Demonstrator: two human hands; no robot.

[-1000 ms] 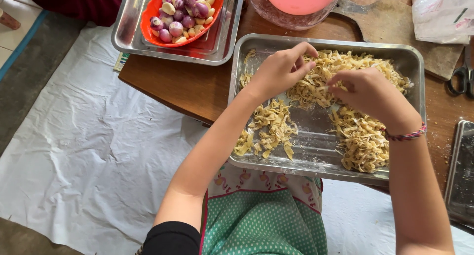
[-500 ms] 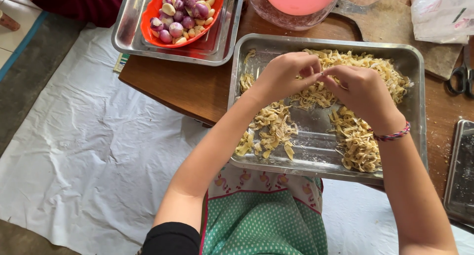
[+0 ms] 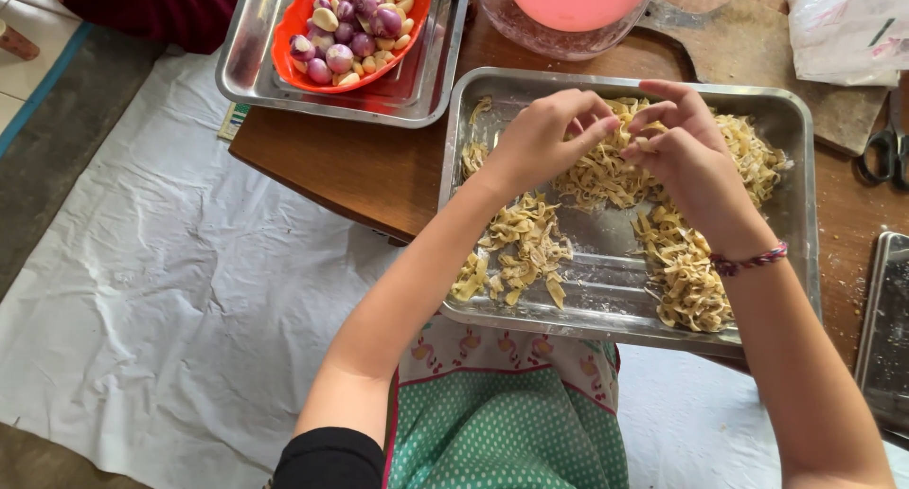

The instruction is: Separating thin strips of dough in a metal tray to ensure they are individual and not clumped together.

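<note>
From my remote seat, going left to right: an orange bowl (image 3: 352, 30) of shallots and garlic sits at 11 o'clock on the counter (image 3: 350, 162). In the steel tray (image 3: 800, 167), my left hand (image 3: 542, 139) and right hand (image 3: 686, 158) meet, fingers (image 3: 606, 127) pinched on a yellowish noodle strand (image 3: 620, 141); I cannot tell its axis. A white plastic bag (image 3: 847, 30) lies at 1 o'clock.

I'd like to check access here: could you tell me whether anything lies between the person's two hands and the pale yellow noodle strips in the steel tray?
Nothing visible does. The left hand and right hand meet fingertip to fingertip directly over the pale yellow noodle strips in the rectangular steel tray.
</note>
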